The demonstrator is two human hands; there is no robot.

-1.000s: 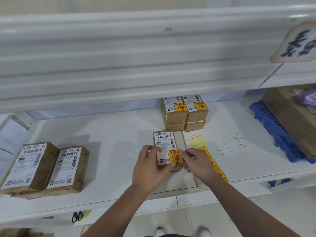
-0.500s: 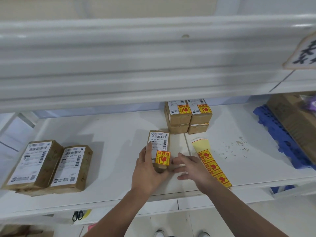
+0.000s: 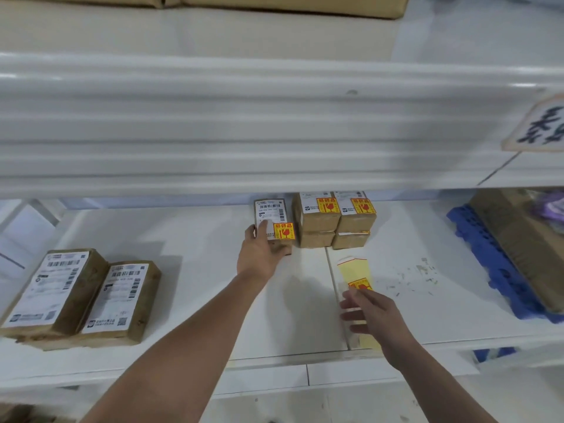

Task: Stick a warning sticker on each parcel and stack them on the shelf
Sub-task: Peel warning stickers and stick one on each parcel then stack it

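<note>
A small brown parcel (image 3: 271,212) with a white label and a yellow-red warning sticker lies on the white shelf (image 3: 189,239), just left of a stack of stickered parcels (image 3: 320,222). My left hand (image 3: 262,253) grips its near end, one finger on the label. My right hand (image 3: 373,315) hovers, fingers relaxed and blurred, over the near part of the yellow sticker strip (image 3: 355,274); it hides most of the strip. Two larger parcels without stickers (image 3: 55,293) (image 3: 122,300) lie side by side at the left.
The upper shelf's white front beam (image 3: 274,123) overhangs the work area and hides the back of the shelf. A blue pallet (image 3: 500,270) with a big cardboard box (image 3: 525,239) stands at the right. A sign (image 3: 543,126) hangs at the upper right.
My left hand has slid the stickered parcel away from me, up beside the stack. My right hand has let go of it and moved right to the sticker strip.
</note>
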